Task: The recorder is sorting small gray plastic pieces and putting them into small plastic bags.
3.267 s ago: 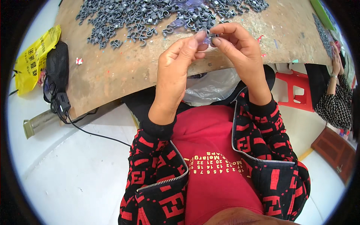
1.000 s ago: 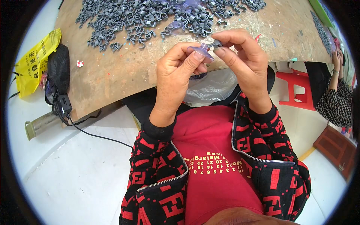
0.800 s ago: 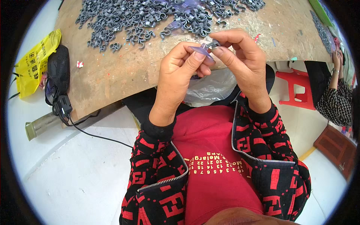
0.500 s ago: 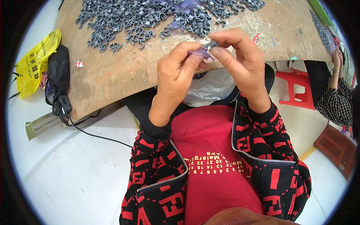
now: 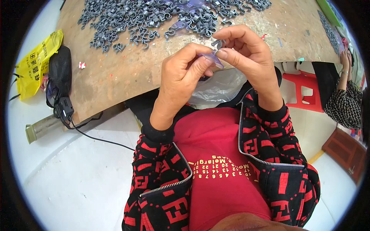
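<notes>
My left hand (image 5: 178,73) pinches a small translucent purple plastic piece (image 5: 214,60) between thumb and fingers, just off the near edge of the table. A grey plastic hook clip (image 5: 219,43) is between the thumb and index finger of my right hand (image 5: 252,57), right against the top of the purple piece. Whether the two parts are joined cannot be made out, since my fingertips cover the contact. Beyond my hands lies a large heap of similar grey clips (image 5: 138,21), with some purple plastic (image 5: 179,26) among them.
The worn wooden table (image 5: 115,73) curves around me. A clear plastic bag (image 5: 216,90) lies in my lap below the edge. At left hang a yellow bag (image 5: 38,63) and a black mesh pouch (image 5: 60,73). A red stool (image 5: 304,90) and another person's arm (image 5: 344,75) are at right.
The grey clip has tilted more upright, and its hook opening now shows above the purple piece. My right fingers have risen slightly; the purple piece has turned downward to the right.
</notes>
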### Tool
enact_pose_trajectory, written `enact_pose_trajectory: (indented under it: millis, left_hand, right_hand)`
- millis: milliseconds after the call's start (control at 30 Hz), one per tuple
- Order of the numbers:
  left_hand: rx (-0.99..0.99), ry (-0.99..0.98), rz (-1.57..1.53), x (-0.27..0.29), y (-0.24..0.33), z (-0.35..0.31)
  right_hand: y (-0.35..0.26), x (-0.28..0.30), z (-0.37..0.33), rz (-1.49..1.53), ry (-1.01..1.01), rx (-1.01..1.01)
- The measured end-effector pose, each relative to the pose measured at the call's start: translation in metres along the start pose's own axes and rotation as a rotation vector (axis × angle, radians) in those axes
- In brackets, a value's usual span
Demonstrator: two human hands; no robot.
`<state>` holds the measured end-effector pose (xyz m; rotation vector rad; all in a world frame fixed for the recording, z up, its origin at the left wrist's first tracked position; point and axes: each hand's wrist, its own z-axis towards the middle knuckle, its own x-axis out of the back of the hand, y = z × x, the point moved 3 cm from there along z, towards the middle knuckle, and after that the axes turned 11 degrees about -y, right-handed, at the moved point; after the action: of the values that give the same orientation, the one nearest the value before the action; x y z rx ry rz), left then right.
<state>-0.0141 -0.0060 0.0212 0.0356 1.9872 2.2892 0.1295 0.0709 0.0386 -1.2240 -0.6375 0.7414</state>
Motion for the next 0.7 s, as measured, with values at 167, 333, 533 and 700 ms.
enact_pose_trajectory:
  millis: [167, 333, 533, 700]
  left_hand:
    - [-0.087, 0.051, 0.148, 0.002, 0.001, 0.001]
    - [-0.158, 0.072, 0.336, 0.003, 0.004, -0.001]
    - [-0.086, 0.092, 0.183, 0.001, -0.005, 0.0]
    - [-0.015, 0.099, -0.091, 0.001, -0.007, 0.0]
  right_hand:
    - [0.002, -0.004, 0.002, 0.187, 0.018, -0.044]
    - [0.008, -0.008, 0.002, 0.297, 0.033, -0.076]
    - [0.006, -0.008, 0.003, 0.201, 0.052, -0.043]
    - [-0.001, -0.002, -0.003, 0.058, 0.102, -0.019]
